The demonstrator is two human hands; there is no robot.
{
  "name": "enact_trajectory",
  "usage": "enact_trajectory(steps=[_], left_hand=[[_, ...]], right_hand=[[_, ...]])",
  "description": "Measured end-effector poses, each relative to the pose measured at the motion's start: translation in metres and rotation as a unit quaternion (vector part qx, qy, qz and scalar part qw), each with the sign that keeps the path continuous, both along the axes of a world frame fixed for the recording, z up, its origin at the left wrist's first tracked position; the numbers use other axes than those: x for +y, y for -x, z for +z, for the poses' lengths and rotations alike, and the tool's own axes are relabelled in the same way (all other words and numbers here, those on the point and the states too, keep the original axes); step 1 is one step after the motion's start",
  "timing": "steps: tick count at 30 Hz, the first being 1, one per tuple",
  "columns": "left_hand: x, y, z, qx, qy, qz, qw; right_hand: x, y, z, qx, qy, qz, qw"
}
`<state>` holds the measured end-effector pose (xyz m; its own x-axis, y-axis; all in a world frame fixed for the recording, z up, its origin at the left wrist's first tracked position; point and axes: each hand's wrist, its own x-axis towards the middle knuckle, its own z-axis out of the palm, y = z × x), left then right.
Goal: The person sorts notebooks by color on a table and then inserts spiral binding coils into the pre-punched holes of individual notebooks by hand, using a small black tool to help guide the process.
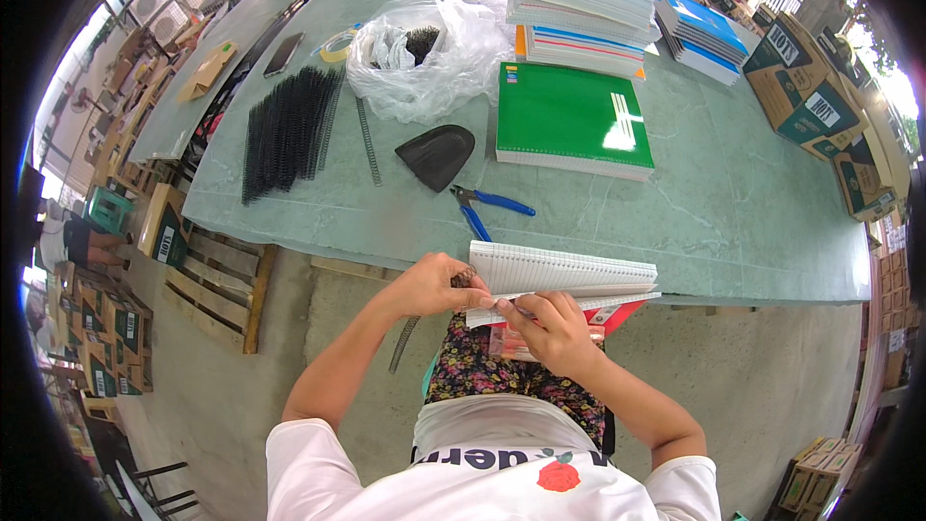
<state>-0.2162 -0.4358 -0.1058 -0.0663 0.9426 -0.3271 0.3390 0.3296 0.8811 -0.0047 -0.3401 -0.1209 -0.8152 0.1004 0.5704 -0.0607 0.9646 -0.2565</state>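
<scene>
An open notebook [555, 266] with white ruled pages and a row of punched holes rests at the table's near edge, partly over my lap. My left hand [434, 286] is closed on a black spiral binding coil at the notebook's left end. The coil's loose tail [403, 344] hangs below that wrist. My right hand [558, 330] pinches the notebook's punched edge, its fingertips close to my left ones. How far the coil runs through the holes is hidden by my fingers. A red cover [622, 314] shows beneath the pages.
Beyond the notebook lie blue-handled cutters [502, 203], a black scoop-shaped piece [439, 156], a single coil [367, 140] and a pile of black coils [289, 130]. Further off are a clear plastic bag [473, 77], a green notebook stack [564, 116], taller notebook stacks [584, 14] and cardboard boxes [805, 87].
</scene>
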Motion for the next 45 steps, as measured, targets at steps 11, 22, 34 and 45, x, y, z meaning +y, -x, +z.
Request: enact_trajectory(steps=[11, 22, 34, 45], left_hand=[[0.0, 0.003, -0.002, 0.05, -0.037, 0.022, 0.998], [0.0, 0.002, 0.001, 0.024, -0.032, 0.015, 0.999], [0.001, 0.006, -0.002, 0.041, -0.013, -0.001, 0.999], [-0.047, 0.001, -0.007, 0.151, -0.056, 0.257, 0.953]], right_hand=[[0.004, 0.003, -0.002, 0.008, -0.002, 0.012, 1.0], [0.004, 0.005, -0.001, -0.022, 0.0, 0.015, 1.0], [0.001, 0.005, 0.0, -0.042, 0.012, 0.013, 0.999], [0.0, 0.031, 0.023, -0.16, 0.08, -0.033, 0.983]])
